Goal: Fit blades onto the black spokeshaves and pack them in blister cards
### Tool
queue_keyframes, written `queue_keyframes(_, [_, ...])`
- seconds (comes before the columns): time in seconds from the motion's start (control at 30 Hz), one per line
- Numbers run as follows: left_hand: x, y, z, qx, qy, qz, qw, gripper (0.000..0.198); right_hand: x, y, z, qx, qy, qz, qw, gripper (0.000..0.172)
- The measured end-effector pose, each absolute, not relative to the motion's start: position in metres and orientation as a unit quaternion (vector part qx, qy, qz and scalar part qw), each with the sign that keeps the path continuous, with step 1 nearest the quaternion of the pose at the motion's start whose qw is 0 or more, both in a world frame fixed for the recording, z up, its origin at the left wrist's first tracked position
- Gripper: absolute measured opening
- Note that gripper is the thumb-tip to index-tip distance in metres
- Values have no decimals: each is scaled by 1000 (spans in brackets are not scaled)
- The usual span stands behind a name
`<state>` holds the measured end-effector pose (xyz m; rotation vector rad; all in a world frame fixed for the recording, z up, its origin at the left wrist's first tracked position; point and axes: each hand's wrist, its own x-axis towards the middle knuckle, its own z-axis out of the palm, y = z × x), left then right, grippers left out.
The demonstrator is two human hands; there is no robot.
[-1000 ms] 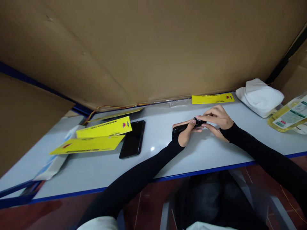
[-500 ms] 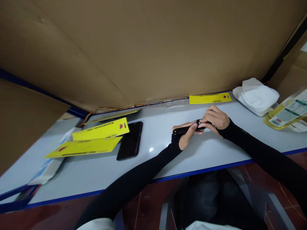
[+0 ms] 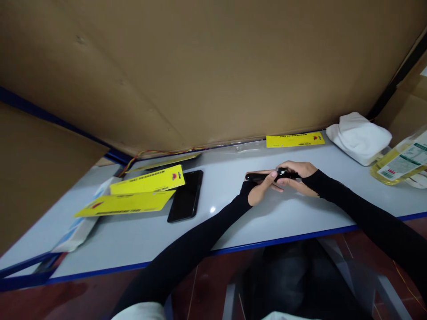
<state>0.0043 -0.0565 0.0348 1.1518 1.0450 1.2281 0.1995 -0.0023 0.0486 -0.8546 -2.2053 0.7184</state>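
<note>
Both my hands meet over the middle of the pale grey table (image 3: 233, 222). My left hand (image 3: 262, 189) is closed around a slim black object (image 3: 258, 177) that lies lengthwise in its fingers. My right hand (image 3: 298, 174) lies flatter, its fingers closed on the right end of the same black object, where a small shiny spot shows. Both arms wear black sleeves. What the black object is I cannot make out.
A black phone (image 3: 186, 195) lies left of my hands, beside two yellow cards (image 3: 147, 180). Another yellow card (image 3: 295, 139) lies at the back edge. A white cloth (image 3: 358, 135) and a bottle of yellow liquid (image 3: 398, 164) sit at the right. Brown cardboard (image 3: 200, 66) walls the back.
My right hand has lowered and flattened over the right end of the black object. My left hand keeps its hold; the object has shifted slightly right and away.
</note>
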Motion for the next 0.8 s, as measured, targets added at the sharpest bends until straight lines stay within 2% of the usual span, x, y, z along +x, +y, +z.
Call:
queue_keyframes(0.1, [-18, -40, 42, 507, 397, 483, 593, 71, 197, -4, 55, -393, -739, 455, 304, 51])
queue_keyframes(0.17, [-45, -22, 44, 544, 434, 503, 513, 74, 196, -2, 60, -413, -654, 543, 327, 57])
queue_keyframes(0.23, [-80, -3, 43, 613, 526, 533, 252, 56, 196, 2, 65, -422, -586, 594, 354, 61])
queue_keyframes(0.3, [-113, 11, 39, 689, 583, 429, 18, 54, 198, 5, 67, -428, -547, 614, 374, 61])
queue_keyframes(0.37, [-137, 21, 32, 706, 631, 313, -78, 50, 199, 7, 67, -433, -534, 619, 380, 62])
queue_keyframes(0.43, [-148, 26, 25, 709, 654, 245, -97, 36, 199, 6, 64, -436, -541, 610, 379, 64])
queue_keyframes(0.5, [-149, 29, 21, 717, 650, 232, -96, 24, 197, 4, 62, -439, -553, 598, 379, 67])
queue_keyframes(0.6, [-137, 27, 24, 733, 621, 255, -106, 20, 195, -1, 62, -439, -572, 562, 405, 71])
queue_keyframes(0.8, [-78, 3, 33, 798, 479, 355, -93, 17, 204, -2, 72, -403, -665, 394, 490, 49])
